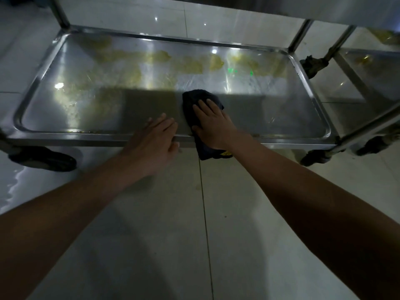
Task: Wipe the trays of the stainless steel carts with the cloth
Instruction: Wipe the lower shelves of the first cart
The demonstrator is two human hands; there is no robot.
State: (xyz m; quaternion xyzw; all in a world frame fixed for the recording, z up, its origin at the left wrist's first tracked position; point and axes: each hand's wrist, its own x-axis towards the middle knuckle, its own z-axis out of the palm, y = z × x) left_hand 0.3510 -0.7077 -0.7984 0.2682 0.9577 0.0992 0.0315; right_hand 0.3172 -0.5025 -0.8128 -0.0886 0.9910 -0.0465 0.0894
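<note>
Your right hand (211,124) presses flat, fingers straight, on the dark cloth (202,105), which drapes over the near rim of the bottom tray (311,92); your left hand (154,137) rests open on that rim just beside it; the yellowish residue (190,66) lies straight ahead along the tray's far side, so the stroke probably goes forward.

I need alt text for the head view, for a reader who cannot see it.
The right hand presses a dark cloth on a steel cart's bottom tray; the left hand rests on its near rim. Yellowish stains cover the far half.
</note>
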